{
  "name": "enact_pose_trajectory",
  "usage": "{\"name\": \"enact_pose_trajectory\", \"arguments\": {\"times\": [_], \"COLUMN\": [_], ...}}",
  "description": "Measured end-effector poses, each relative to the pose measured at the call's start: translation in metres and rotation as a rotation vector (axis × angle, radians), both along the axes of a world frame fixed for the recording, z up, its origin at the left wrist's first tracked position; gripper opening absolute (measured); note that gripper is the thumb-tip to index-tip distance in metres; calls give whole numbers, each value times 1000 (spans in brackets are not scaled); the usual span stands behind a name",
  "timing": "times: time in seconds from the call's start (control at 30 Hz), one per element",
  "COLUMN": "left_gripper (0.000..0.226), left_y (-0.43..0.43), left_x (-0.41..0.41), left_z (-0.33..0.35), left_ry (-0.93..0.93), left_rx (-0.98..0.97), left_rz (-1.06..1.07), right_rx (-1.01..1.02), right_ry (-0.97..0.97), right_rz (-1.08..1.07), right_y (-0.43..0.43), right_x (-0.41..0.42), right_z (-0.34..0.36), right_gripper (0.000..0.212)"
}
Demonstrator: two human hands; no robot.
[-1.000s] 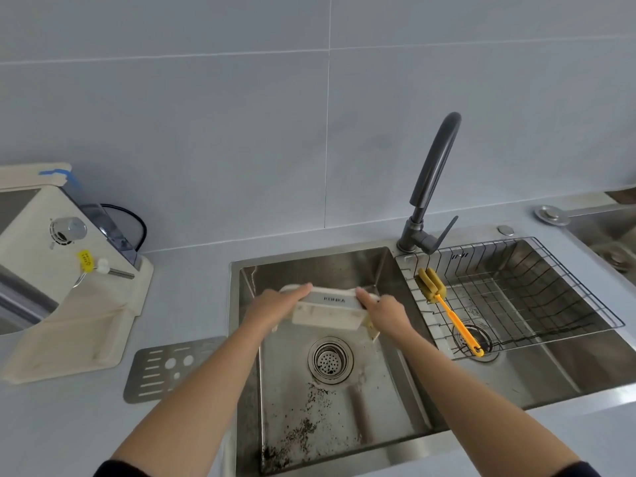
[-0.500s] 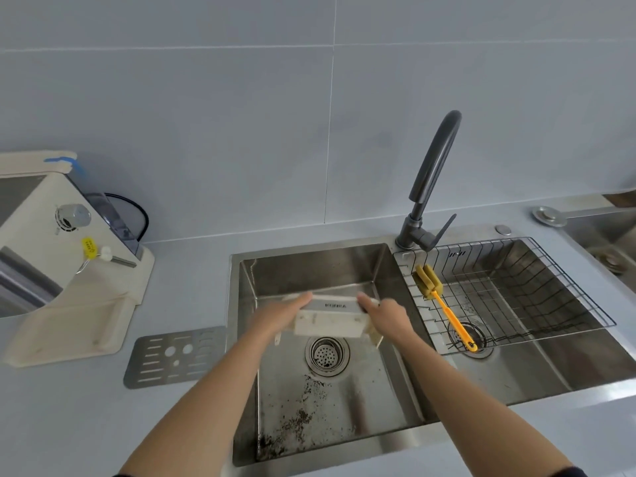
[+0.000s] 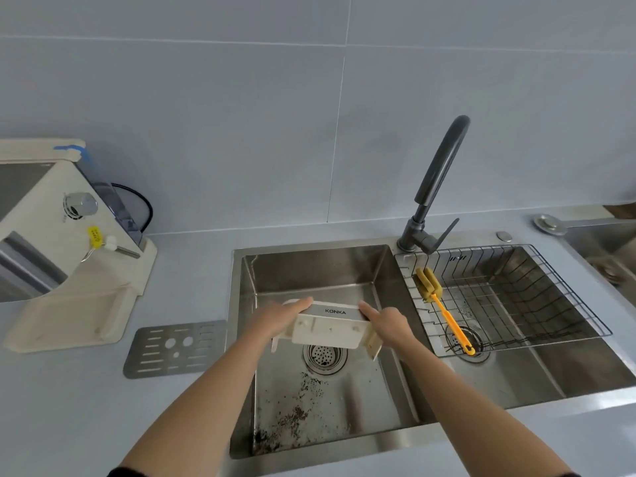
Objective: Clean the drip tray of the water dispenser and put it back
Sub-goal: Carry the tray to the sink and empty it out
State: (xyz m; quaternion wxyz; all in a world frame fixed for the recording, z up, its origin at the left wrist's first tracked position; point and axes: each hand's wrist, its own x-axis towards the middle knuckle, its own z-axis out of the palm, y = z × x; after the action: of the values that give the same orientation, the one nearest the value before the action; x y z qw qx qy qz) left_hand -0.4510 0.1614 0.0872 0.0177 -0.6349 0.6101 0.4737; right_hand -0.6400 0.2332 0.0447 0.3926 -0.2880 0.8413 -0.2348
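Grey countertop (image 3: 103, 425) surrounds a steel sink (image 3: 344, 451), grit (image 3: 296, 418) at six o'clock; above the drain (image 3: 325, 356), left hand (image 3: 275, 318) and right hand (image 3: 389, 323) each clasp one end of the tipped drip tray (image 3: 327, 328). It looks light, rigid, slippery plastic, best held by its ends; the water dispenser (image 3: 69, 270) stands at ten o'clock.

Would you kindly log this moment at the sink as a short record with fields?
drip tray: held tipped over the left basin, underside toward the camera
left hand: grips the tray's left end
right hand: grips the tray's right end
grate: flat on the counter, left of that basin
left basin: dark specks on its floor
brush: yellow, in the wire basket over the right basin
faucet: no water visibly running
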Motion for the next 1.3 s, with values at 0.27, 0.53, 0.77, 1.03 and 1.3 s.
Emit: {"name": "enact_pose_trajectory", "arguments": {"times": [0.27,0.53,0.77,1.03,1.3], "left_gripper": [88,59,40,60,111], "left_y": [-27,-44,-55,-62,-58], "left_x": [-4,5,21,36,33], "left_z": [30,40,35,26,7], "left_ry": [-43,112,360,548,574], "left_rx": [-170,-231,-263,-321,-225], "left_rz": [-22,10,23,-98,-141], "right_rx": [-151,-283,-303,-289,-362], "right_ry": [7,-74,-157,-266,-369], "right_rz": [-36,-92,-190,-321,-346], "right_y": [-24,-36,-48,-54,-38], "right_x": [-10,-6,6,19,13], "right_z": [35,66,71,59,54], "right_gripper": [50,44,36,38,25]}}
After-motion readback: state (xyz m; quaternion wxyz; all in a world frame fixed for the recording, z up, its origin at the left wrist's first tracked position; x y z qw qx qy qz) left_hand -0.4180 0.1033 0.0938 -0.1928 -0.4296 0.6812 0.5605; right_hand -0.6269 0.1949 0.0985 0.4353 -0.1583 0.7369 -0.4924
